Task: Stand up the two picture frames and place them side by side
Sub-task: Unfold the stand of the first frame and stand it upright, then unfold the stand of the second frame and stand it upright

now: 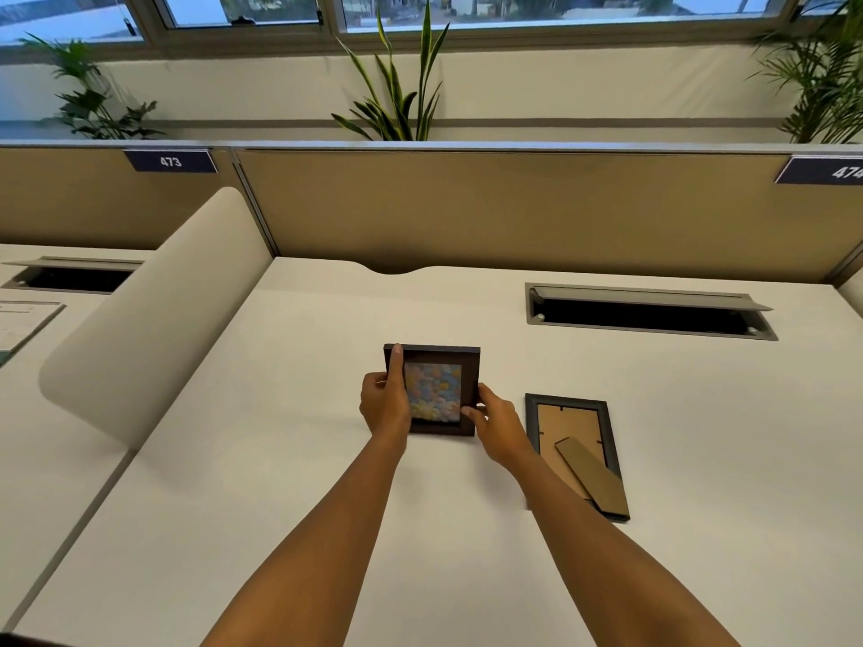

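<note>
on the white desk (pixel 327 459) the brown frame (pixel 434 394) stands mid-desk, picture facing the person, left hand (pixel 385 403) gripping its left edge, right hand (pixel 497 424) pinching its lower right corner. step one looks nearly settled; next, probably the grey frame (pixel 576 452), face-down just right, stand (pixel 593 478) showing.
</note>
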Demonstrator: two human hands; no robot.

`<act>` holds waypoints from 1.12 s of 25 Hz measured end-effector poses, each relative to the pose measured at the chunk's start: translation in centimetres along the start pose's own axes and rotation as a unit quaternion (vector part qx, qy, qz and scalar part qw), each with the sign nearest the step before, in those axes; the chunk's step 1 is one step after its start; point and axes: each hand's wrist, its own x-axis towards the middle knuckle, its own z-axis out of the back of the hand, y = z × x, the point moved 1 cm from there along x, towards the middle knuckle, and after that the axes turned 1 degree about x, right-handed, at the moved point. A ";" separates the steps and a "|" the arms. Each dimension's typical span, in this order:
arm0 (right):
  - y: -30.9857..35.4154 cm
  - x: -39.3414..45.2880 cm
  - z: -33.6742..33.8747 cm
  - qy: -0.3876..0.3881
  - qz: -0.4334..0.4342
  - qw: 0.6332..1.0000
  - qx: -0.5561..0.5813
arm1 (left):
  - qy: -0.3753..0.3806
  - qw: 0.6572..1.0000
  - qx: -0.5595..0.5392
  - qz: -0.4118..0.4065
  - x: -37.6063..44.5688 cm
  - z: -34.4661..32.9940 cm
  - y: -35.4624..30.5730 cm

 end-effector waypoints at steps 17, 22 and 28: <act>-2.9 -4.2 3.8 -0.208 -0.079 0.975 0.000 | -0.144 0.969 0.184 -0.077 -1.8 -0.8 6.1; -5.7 -7.2 6.9 -0.245 -0.123 0.955 -0.112 | -0.054 0.945 0.303 -0.110 -4.8 -3.8 8.9; -8.0 -9.9 8.1 -0.216 -0.108 0.949 -0.203 | 0.147 0.907 0.368 -0.139 -6.3 -7.3 10.7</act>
